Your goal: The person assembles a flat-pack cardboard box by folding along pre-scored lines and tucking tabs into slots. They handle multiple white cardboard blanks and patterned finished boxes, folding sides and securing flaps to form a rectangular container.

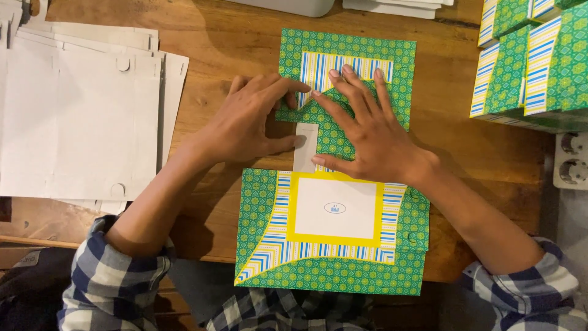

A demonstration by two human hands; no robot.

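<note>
We press the green patterned box blank [334, 202] mid-desk, left hand [248, 119] and right hand [367, 132] fingers spread flat; uneven pressure could skew the crease.

- We saw a flat green patterned cardboard sheet [343, 257] with blue and yellow stripes lying on the wooden table [226, 37].
- We had the left hand [248, 119] pressing a folded flap near the sheet's middle, thumb touching a white strip [305, 147].
- Our right hand [367, 132] lay spread flat on the same fold, fingertips touching the left hand's.
- A stack of white blank sheets [79, 116] lay to the left.
- Folded green boxes [533, 61] stood stacked at the right.
</note>
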